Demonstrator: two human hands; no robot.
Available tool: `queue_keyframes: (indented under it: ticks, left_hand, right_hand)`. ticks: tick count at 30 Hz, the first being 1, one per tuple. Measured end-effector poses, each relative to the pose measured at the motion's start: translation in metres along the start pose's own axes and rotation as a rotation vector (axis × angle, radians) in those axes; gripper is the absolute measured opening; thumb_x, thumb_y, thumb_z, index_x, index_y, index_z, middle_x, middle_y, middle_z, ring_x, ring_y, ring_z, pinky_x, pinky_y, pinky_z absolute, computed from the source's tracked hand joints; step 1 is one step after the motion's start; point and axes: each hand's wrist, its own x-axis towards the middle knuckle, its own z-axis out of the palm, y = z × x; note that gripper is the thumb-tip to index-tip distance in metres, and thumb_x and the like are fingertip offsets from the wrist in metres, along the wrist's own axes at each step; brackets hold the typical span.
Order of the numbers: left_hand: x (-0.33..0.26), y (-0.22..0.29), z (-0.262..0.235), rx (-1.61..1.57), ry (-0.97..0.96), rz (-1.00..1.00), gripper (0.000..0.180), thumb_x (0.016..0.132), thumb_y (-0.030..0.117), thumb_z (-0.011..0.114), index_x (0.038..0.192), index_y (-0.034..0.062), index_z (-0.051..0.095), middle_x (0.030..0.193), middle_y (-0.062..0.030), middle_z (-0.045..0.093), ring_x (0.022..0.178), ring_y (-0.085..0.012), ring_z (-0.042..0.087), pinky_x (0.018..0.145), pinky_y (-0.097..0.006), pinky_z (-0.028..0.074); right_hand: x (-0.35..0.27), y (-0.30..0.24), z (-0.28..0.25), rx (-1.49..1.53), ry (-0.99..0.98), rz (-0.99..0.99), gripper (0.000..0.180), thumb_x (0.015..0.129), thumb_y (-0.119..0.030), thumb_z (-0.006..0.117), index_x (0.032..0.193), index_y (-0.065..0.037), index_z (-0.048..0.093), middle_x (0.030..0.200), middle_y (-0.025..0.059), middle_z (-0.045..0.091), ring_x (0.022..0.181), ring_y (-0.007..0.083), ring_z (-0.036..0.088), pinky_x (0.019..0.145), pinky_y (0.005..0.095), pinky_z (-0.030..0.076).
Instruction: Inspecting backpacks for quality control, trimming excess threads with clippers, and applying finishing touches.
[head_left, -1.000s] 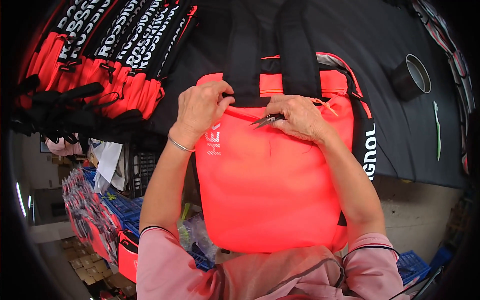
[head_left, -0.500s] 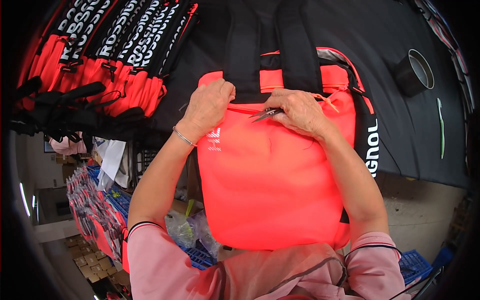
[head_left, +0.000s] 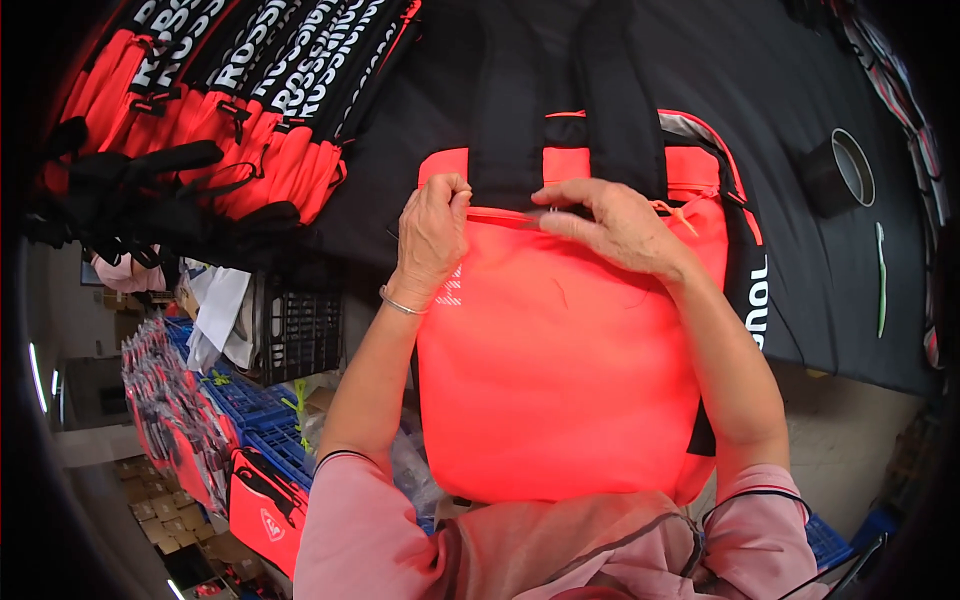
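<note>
A bright coral-red backpack (head_left: 560, 360) with black shoulder straps (head_left: 507, 110) lies in front of me, reaching down to my lap. My left hand (head_left: 433, 235) is closed in a pinch at its upper left, beside the left strap's lower end; its fingertips hide what they grip. My right hand (head_left: 620, 225) is over the upper seam, thumb and index apart around thread snips (head_left: 544, 216), which are mostly hidden and blurred. A dark loose thread (head_left: 560, 292) lies on the red panel. An orange cord (head_left: 680, 215) hangs beside my right hand.
A black-covered table (head_left: 740, 70) bears a row of red-and-black bags (head_left: 270, 150) at far left. A dark cup (head_left: 840, 172) and a green toothbrush (head_left: 881, 280) lie at right. Below left are a black crate (head_left: 300, 320), blue crates (head_left: 250, 395) and another red bag (head_left: 265, 515).
The view has shifted, so most things appear farther right and lower. My right hand has moved slightly toward the left hand, and the snips' blades, plain before, are now blurred.
</note>
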Motion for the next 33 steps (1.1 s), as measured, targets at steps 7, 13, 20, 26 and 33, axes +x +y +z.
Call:
queue_keyframes:
  ticks: [7,13,20,26,33]
  left_hand:
    - [-0.005,-0.001,0.005,-0.087,0.087,-0.098,0.013,0.09,0.0,0.059,0.098,0.0011,0.049,0.088,-0.0136,0.06,0.075,-0.0362,0.061,0.07,-0.043,0.05]
    - [-0.003,0.001,0.005,-0.111,0.115,-0.097,0.01,0.092,0.001,0.057,0.097,0.0008,0.049,0.086,-0.014,0.06,0.073,-0.035,0.062,0.066,-0.041,0.05]
    - [-0.003,-0.003,0.006,-0.094,0.141,-0.058,0.008,0.093,0.001,0.055,0.097,0.0004,0.048,0.085,-0.0141,0.059,0.074,-0.0353,0.063,0.064,-0.04,0.051]
    - [0.0,-0.003,0.006,-0.067,0.141,-0.029,0.01,0.092,0.0,0.056,0.098,0.0002,0.048,0.084,-0.0147,0.058,0.074,-0.0368,0.062,0.063,-0.04,0.05]
    - [-0.009,-0.01,-0.005,-0.442,0.405,-0.319,0.008,0.101,0.008,0.048,0.101,-0.0002,0.047,0.084,-0.0089,0.063,0.081,-0.0161,0.065,0.072,-0.03,0.053]
  right_hand:
    - [0.037,-0.021,0.015,-0.325,0.26,-0.029,0.029,0.086,-0.032,0.072,0.096,-0.005,0.066,0.079,0.007,0.066,0.082,0.0244,0.062,0.072,0.0407,0.052]
    - [0.052,-0.011,0.037,-0.442,0.224,-0.262,0.028,0.083,-0.032,0.074,0.093,-0.007,0.066,0.078,0.0025,0.066,0.075,0.0196,0.06,0.063,0.0348,0.05]
    - [0.052,-0.005,0.044,-0.523,0.308,-0.301,0.024,0.081,-0.03,0.075,0.088,-0.009,0.066,0.076,0.0002,0.065,0.072,0.0184,0.058,0.059,0.0342,0.049]
    - [0.053,-0.003,0.047,-0.63,0.377,-0.391,0.023,0.08,-0.031,0.076,0.085,-0.01,0.065,0.072,-0.0001,0.062,0.069,0.0176,0.057,0.057,0.0326,0.048]
    - [0.051,-0.009,0.029,-0.188,0.327,0.088,0.033,0.088,-0.038,0.07,0.095,-0.006,0.066,0.076,0.0062,0.064,0.073,0.0202,0.064,0.067,0.0349,0.051]
